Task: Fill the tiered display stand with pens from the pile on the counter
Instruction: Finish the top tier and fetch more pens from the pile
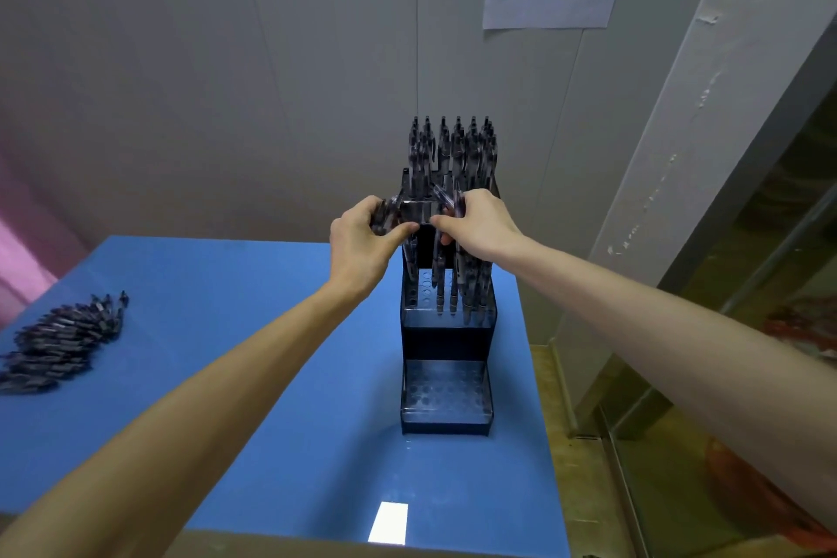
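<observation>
Here, two hands, left hand [362,240], right hand [480,224], each holding pens, one stand [446,394].

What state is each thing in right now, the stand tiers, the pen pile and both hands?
Top tier: filled with upright pens.
Middle tier: partly filled.
Bottom tier: empty holes.
Pen pile: lying loose on counter.
Left hand: holding several pens.
Right hand: pinching pens.

Bare surface [253,353] lies between the pile [63,344] and the stand [446,376]; the wall [226,82] stands close behind the stand.
</observation>
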### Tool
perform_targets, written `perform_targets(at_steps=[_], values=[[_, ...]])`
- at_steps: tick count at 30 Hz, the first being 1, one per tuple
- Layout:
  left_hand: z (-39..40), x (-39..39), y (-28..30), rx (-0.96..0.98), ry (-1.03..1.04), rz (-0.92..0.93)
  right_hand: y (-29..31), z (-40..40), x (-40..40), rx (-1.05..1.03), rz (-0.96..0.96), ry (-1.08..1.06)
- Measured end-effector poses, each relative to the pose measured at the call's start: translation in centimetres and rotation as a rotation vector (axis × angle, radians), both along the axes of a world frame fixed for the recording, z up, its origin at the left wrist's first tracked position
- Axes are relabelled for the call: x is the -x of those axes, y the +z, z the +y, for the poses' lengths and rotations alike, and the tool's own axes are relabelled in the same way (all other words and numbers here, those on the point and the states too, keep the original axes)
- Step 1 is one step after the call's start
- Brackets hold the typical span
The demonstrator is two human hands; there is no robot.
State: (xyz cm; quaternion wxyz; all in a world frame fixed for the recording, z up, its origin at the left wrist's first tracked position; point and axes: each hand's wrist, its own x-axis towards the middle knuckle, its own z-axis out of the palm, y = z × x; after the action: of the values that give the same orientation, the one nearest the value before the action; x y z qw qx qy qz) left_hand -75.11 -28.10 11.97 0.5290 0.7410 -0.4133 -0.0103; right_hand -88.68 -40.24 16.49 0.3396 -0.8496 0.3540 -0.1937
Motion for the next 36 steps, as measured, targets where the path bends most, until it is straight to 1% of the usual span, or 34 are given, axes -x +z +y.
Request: perform_targets(at_steps=[3,8,12,16,19,23,27,30,36], values=[[0.0,-0.2,-0.2,-0.016,-0.032,-0.046,-0.1,0.2,0.0,0.007,-0.013,-0.006],[0.0,-0.4,-0.3,-0.087,-0.034,-0.05,-0.1,0.5,-0.4,0.02,-0.011,-0.023],[-0.4,-0.5,-0.3,-0.124,-0.036,0.001,0.0,0.4,-0.2,0.018,-0.014,-0.047],[-0.8,-0.5,-0.1,-0.158,-0.128,0.104,0.1,0.7,0.3,-0.046,-0.061,-0.058],[-0.8,0.0,-0.6,-0.228,-0.186,0.098,0.0,1.1,0.6,-0.049,-0.082,-0.06],[-0.6,0.0,-1.6,-0.209,-0.157,0.113,-0.3,1.0,0.6,0.002,0.002,-0.031],[-0.2,-0.6,-1.2,-0.219,-0.097,-0.014,-0.9,0.9,-0.3,0.085,0.101,-0.034],[0.2,-1.3,-1.5,-0.216,-0.078,-0.008,-1.1,0.9,-1.1,0.098,0.213,-0.042],[0.0,-1.3,-1.7,-0.216,-0.101,0.02,-1.0,1.1,-1.8,0.159,0.279,-0.056]])
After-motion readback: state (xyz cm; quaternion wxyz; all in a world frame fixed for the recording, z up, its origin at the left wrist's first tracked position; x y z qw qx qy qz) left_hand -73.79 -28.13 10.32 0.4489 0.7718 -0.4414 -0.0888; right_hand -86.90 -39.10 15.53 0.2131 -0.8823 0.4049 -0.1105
